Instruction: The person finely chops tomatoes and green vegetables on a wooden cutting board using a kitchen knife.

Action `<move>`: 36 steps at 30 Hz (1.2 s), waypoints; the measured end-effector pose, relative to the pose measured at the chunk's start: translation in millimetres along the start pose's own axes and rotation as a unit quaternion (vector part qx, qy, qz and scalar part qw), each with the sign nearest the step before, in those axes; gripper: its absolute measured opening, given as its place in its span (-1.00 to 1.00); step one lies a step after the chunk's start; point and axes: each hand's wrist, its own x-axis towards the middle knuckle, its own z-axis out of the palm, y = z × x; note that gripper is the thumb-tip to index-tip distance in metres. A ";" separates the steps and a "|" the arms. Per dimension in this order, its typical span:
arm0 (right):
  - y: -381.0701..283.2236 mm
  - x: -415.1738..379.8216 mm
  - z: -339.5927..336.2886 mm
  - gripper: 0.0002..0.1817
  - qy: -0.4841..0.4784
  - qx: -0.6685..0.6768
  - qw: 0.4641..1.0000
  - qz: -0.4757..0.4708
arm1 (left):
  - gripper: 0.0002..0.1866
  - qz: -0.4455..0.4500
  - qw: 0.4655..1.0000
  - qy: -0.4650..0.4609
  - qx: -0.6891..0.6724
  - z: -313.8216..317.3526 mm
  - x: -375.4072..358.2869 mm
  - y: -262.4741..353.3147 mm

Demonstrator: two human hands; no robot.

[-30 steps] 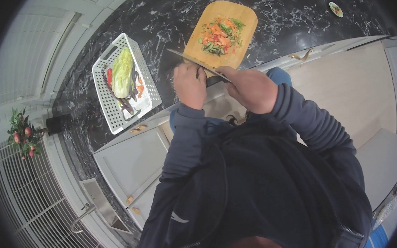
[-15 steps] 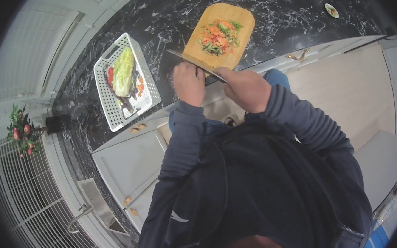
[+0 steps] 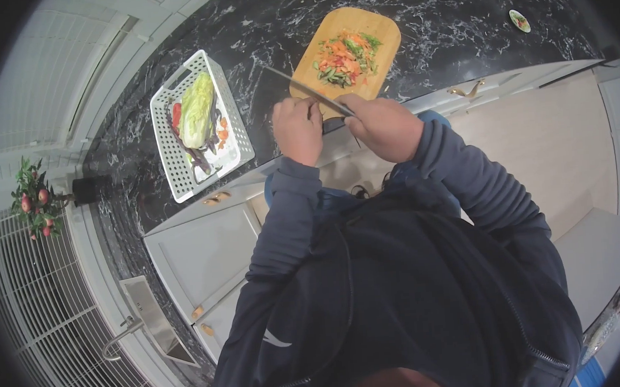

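Note:
My right hand is closed round the handle of a kitchen knife. The blade slants up and left, crossing the near left corner of a wooden cutting board. Curled fingers of my left hand lie just below the blade, at the counter's front edge; what they grip, if anything, is hidden. On the board sits a pile of chopped vegetables, orange, red and green. To the left, a white perforated basket holds a napa cabbage, a red piece and small orange bits.
The board and basket stand on a black marbled counter. A small oval dish lies at the far right. A drawer with a gold handle is below the counter edge. At left are a potted plant and a sink.
The knife blade has tilted and shows more edge-on, its handle end slightly higher. Both hands have shifted only a little. The vegetable pile looks the same.

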 end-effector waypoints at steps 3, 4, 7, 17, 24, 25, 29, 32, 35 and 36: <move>-3.2 -6.2 -2.7 -0.70 -0.010 -0.024 1.000 0.000 | -0.86 -0.007 1.000 -0.006 -0.002 -1.8 0.3 0.2; -4.7 -9.3 -0.5 -0.68 0.012 -0.035 0.999 -0.010 | -0.88 0.000 1.000 0.001 -0.004 -1.4 0.9 -0.3; -4.4 -13.5 9.4 -0.61 0.046 -0.053 0.997 -0.023 | -0.89 0.004 1.000 -0.001 -0.005 0.6 -0.6 0.0; -1.1 -9.4 9.4 -0.62 0.027 -0.039 0.999 -0.024 | -0.86 -0.024 1.000 -0.014 0.008 -2.7 0.9 2.6; -0.1 -8.8 -2.0 -0.76 0.020 -0.030 0.998 -0.048 | -0.85 -0.008 1.000 0.000 0.000 -0.9 0.7 0.5; -1.3 -8.7 0.2 -0.72 0.017 -0.034 0.999 -0.032 | -0.86 -0.008 1.000 -0.004 0.005 -1.2 0.5 0.3; 4.7 -4.4 5.4 -0.67 0.019 -0.021 0.999 -0.028 | -0.87 -0.011 1.000 -0.005 -0.002 1.1 -1.2 1.5; 2.1 -8.2 -3.1 -0.73 0.027 0.003 0.998 -0.052 | -0.86 -0.010 1.000 0.001 0.002 0.4 -0.8 1.5; -2.5 -10.1 1.2 -0.67 0.032 -0.009 0.999 -0.024 | -0.85 -0.007 1.000 0.001 0.014 -1.4 -0.5 1.3; -2.2 -10.2 3.1 -0.65 0.034 -0.014 0.999 -0.014 | -0.84 -0.005 1.000 -0.001 0.014 -0.8 -0.8 1.4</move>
